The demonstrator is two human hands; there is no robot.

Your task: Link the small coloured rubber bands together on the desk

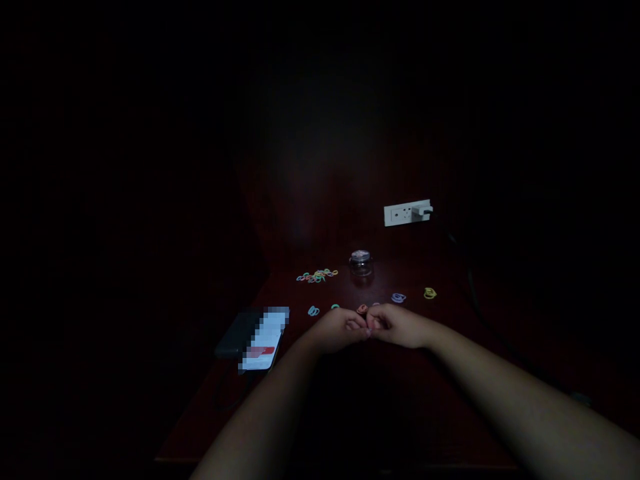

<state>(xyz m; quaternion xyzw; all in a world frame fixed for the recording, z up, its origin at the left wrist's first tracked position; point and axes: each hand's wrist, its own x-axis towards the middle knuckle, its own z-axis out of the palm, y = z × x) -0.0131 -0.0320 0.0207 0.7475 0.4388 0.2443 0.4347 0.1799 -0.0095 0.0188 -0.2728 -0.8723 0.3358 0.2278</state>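
Note:
My left hand point(341, 330) and my right hand point(400, 325) meet over the table, fingers curled in and thumbs touching. Both are closed; anything pinched between them is too small or hidden to make out. Just behind the fingertips lies a small orange clump of rings point(362, 309). A green ring point(335, 307) shows partly behind my left hand, with light-blue rings point(313, 311) to its left. Beyond my right hand lie purple rings point(398, 298) and yellow rings point(430, 293). Farther back is a mixed pile of coloured rings point(318, 276).
A small clear jar point(361, 263) with a lid stands at the back of the dark red table point(200, 427). On the left, a lit phone point(265, 340) lies by a dark flat object point(236, 335). A wall socket point(400, 213) holds a plug point(421, 211); a dark cable hangs at right.

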